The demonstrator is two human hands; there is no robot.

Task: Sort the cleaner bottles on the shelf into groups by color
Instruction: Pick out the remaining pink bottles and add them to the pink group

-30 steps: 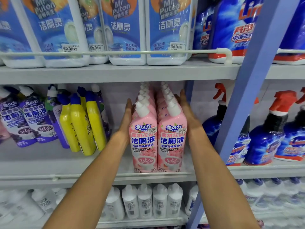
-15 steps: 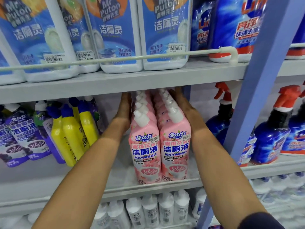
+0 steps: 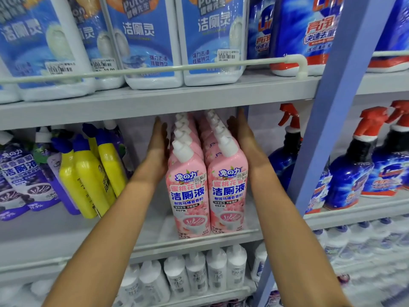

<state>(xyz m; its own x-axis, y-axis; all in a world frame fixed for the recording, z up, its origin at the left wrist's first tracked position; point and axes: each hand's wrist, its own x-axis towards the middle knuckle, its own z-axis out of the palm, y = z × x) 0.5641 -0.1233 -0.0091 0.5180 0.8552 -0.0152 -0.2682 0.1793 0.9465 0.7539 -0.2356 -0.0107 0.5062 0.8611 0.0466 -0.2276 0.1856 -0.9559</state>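
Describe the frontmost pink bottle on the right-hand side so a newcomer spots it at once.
Find the blue upright post; just left of it, on the middle shelf, stand two rows of pink bottles. Yours is the front pink bottle of the row beside the right hand. Its twin stands on its left; the yellow bottles lean farther left.

Pink bottles [image 3: 188, 196] with white caps [image 3: 182, 151], yellow bottles [image 3: 88, 180] with blue caps [image 3: 79, 142], purple bottles [image 3: 20, 180] alongside
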